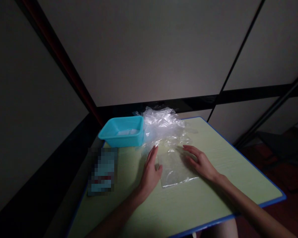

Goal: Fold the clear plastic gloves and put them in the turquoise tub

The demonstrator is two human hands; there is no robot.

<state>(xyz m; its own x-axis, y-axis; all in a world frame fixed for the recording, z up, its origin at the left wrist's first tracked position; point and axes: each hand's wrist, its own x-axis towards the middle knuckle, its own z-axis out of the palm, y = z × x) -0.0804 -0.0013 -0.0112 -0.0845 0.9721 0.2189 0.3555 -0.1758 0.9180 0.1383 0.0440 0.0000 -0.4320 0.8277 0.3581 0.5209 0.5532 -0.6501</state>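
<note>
A clear plastic bag [175,172] lies flat on the table between my two hands. On its left side is my left hand [151,173], held on edge with the fingers stretched out and holding nothing. My right hand [200,163] hovers at or over the bag's right edge, fingers apart and slightly bent; whether it touches the film I cannot tell. Just beyond the flat bag rises a crumpled pile of clear plastic bags [161,120], which overlaps its far end.
A turquoise plastic basket [121,140] with something whitish inside stands at the back left, against the pile. A blurred-out flat item [103,172] lies by the left edge. The pale green table [238,172] has a blue rim, and panelled doors [151,59] rise behind it.
</note>
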